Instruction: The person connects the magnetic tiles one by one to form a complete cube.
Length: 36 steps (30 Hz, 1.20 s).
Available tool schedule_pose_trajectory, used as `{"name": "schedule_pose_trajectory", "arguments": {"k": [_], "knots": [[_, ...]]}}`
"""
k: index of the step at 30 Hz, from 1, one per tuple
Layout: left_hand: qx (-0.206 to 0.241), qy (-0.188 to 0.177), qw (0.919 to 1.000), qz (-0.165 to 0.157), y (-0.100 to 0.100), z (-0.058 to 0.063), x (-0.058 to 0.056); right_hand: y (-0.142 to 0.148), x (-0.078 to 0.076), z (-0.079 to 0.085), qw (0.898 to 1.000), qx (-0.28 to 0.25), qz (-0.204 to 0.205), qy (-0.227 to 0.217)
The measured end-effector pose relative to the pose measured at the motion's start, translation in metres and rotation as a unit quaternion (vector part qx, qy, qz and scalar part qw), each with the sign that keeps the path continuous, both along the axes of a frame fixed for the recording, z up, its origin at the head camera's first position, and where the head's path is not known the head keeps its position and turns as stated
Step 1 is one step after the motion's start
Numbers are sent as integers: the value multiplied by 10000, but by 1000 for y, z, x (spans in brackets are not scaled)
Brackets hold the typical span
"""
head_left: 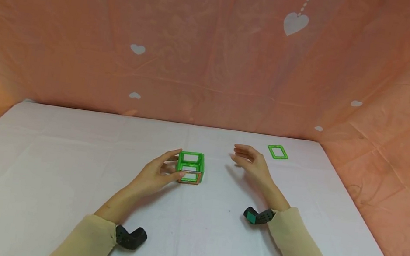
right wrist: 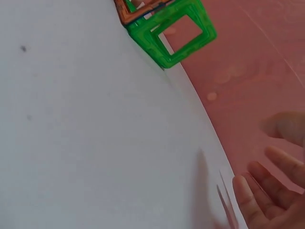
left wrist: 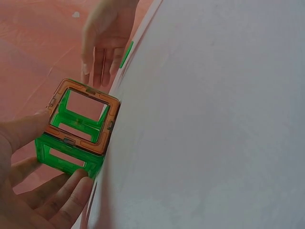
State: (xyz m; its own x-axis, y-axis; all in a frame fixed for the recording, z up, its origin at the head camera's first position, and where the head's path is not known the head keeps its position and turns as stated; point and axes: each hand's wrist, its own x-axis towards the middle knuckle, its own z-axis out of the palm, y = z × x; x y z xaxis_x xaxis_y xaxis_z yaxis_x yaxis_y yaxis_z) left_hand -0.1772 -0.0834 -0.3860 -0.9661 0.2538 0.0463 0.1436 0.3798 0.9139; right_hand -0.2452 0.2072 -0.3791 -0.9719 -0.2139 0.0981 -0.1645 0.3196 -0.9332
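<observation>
A small open cube of green magnetic tiles (head_left: 190, 163) stands on the white table, with an orange square tile (left wrist: 89, 147) on the side facing me. My left hand (head_left: 151, 176) holds the cube from its left. The thumb lies against the orange tile, and the other fingers reach round the green left side and the back. To the right of the cube, my right hand (head_left: 253, 164) hovers above the table, holding nothing, its fingers loosely bent. Beyond that hand, one loose green square tile (head_left: 280, 157) lies flat.
White cloth (head_left: 43, 174) covers the table. An orange curtain (head_left: 201, 48) with white hearts hangs along the back edge and the right side. Dark wrist cameras (head_left: 130, 238) sit on both forearms.
</observation>
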Motion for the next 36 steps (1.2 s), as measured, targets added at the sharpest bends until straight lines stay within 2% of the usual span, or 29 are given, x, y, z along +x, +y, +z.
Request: {"name": "schedule_pose_trajectory", "arguments": {"k": [11,17,23,30,36], "knots": [[-13,16,10000,38,1,0,1,14,-7,-2,9972,-84,-748,-18],[-43,31,9999,90,3,-2,1,25,-11,-1,9946,-178,-1020,-20],[-73,62,9999,111,3,-2,1,33,-14,2,9895,-223,-1424,-82],[-89,104,9998,123,3,-2,1,42,-19,-2,9720,-399,-2313,-96],[-42,94,9999,113,1,-2,1,47,-23,-3,9453,-821,-3155,-58]]}}
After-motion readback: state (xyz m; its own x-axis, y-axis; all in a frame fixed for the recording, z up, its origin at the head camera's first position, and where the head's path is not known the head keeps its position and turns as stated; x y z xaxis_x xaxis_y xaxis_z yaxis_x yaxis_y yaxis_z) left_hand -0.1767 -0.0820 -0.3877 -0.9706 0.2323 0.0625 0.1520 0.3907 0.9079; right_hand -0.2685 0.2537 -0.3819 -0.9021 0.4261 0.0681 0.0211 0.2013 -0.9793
